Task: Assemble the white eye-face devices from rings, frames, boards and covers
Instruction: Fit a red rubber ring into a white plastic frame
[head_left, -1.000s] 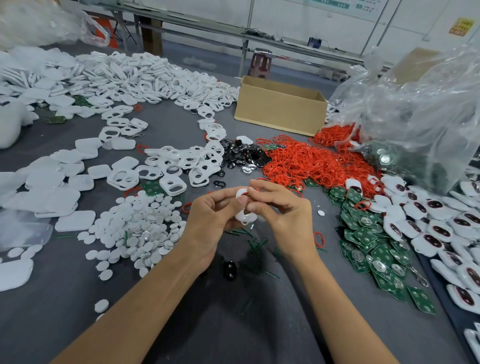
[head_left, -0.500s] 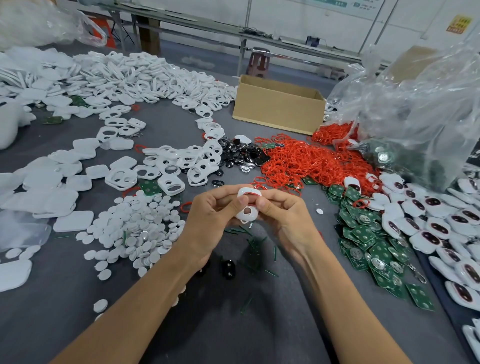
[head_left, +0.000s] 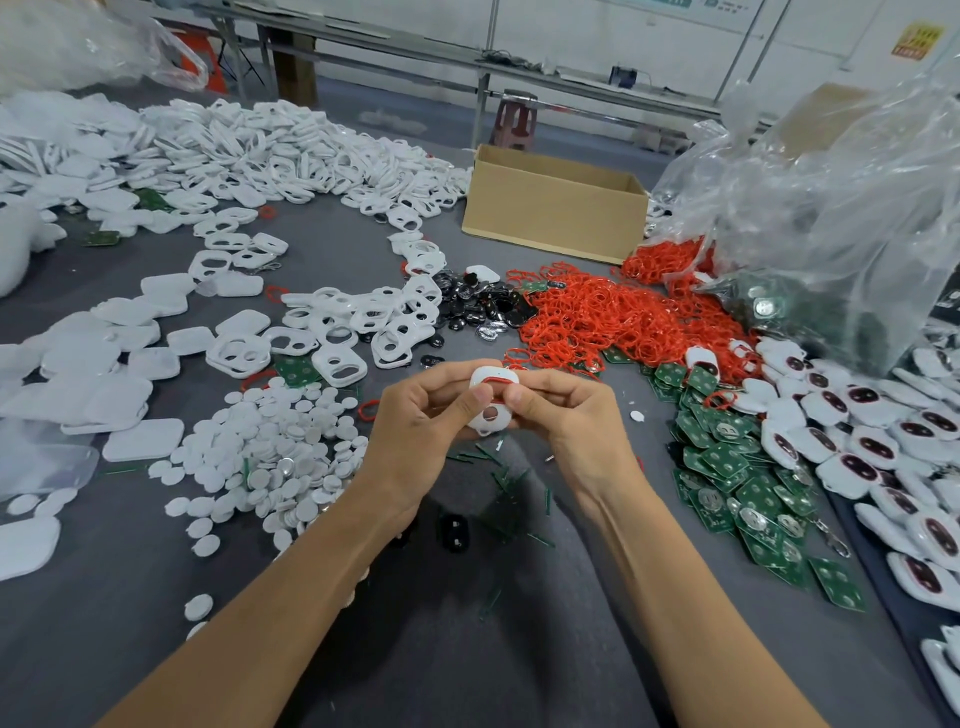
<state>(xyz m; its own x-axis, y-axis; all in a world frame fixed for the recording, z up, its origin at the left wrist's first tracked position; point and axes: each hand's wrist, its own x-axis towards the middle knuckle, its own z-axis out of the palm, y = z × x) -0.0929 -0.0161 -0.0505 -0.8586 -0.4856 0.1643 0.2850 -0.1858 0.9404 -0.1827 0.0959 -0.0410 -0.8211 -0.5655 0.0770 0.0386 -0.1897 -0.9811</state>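
Fingertips (head_left: 480, 393) of both hands pinch a white frame (head_left: 483, 375) held above the grey table (head_left: 467, 649), thumbs nearly meeting on its face and the other fingers curled behind it. The left hand (head_left: 415, 421) grips its left edge, the right hand (head_left: 566, 415) its right, touching a red ring (head_left: 500, 382) lying along the upper rim. The frame's long axis runs away from the person, small loop end nearest the wrists. Loose red rings (head_left: 613, 322), green boards (head_left: 727, 467) and white frames (head_left: 374, 322) lie heaped beyond, finished devices (head_left: 857, 431) at right
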